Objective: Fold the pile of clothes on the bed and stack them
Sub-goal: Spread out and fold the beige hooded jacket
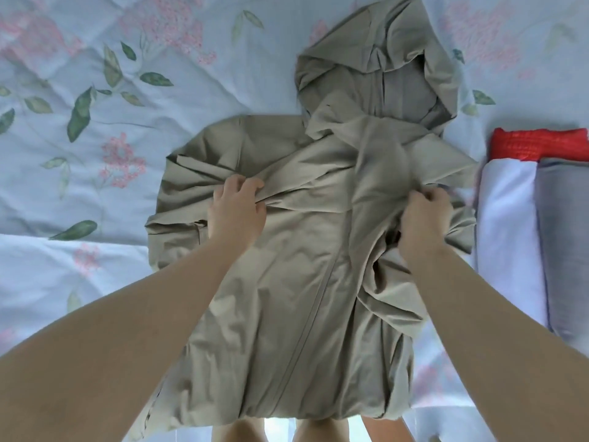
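Khaki jacket [296,266]: thin matt cloth, creased; bedspread [95,106]: quilted floral cloth

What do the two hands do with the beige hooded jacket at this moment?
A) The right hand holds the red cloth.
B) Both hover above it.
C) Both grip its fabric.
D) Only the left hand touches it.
C: the left hand and the right hand each have fingers curled round a bunch of the beige hooded jacket, while the red cloth lies untouched aside.

Left hand [237,210] and right hand [424,223] pinch the khaki jacket [306,266].
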